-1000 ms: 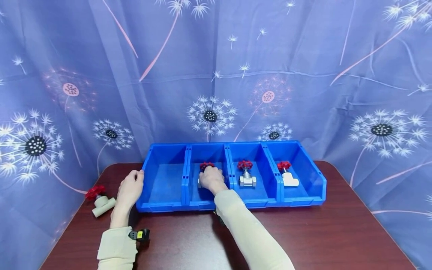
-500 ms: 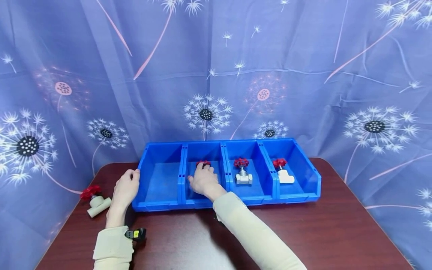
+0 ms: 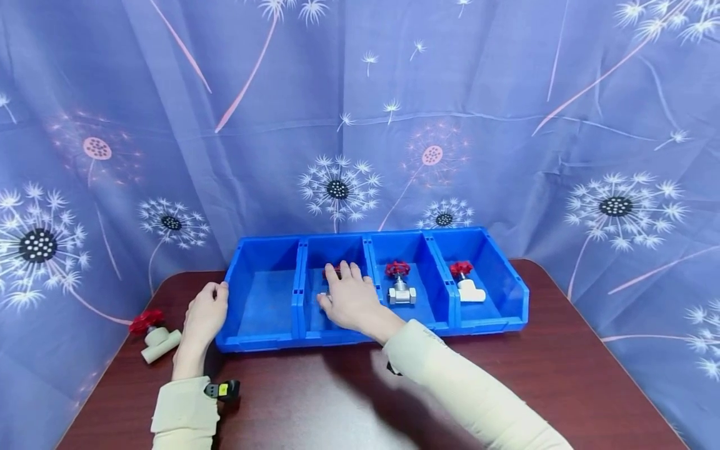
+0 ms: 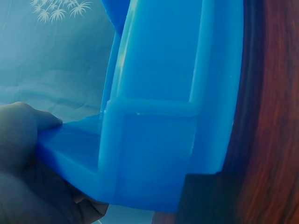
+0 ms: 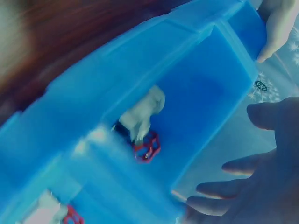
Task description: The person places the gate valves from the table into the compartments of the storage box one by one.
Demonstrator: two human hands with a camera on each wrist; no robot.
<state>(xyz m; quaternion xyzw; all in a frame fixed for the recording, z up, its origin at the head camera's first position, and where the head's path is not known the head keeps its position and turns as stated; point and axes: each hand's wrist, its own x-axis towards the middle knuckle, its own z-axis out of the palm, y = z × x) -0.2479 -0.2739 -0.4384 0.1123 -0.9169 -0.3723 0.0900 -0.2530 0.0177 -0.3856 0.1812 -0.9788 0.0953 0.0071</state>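
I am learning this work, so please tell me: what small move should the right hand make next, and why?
Probably draw the right hand back from the second compartment from the left: its fingers are spread and hold nothing, while a red-handled valve lies inside.

Table and curtain
The table, dark reddish-brown, lies below the fingers; the blue curtain, printed with white and pink dandelions, hangs beyond them.
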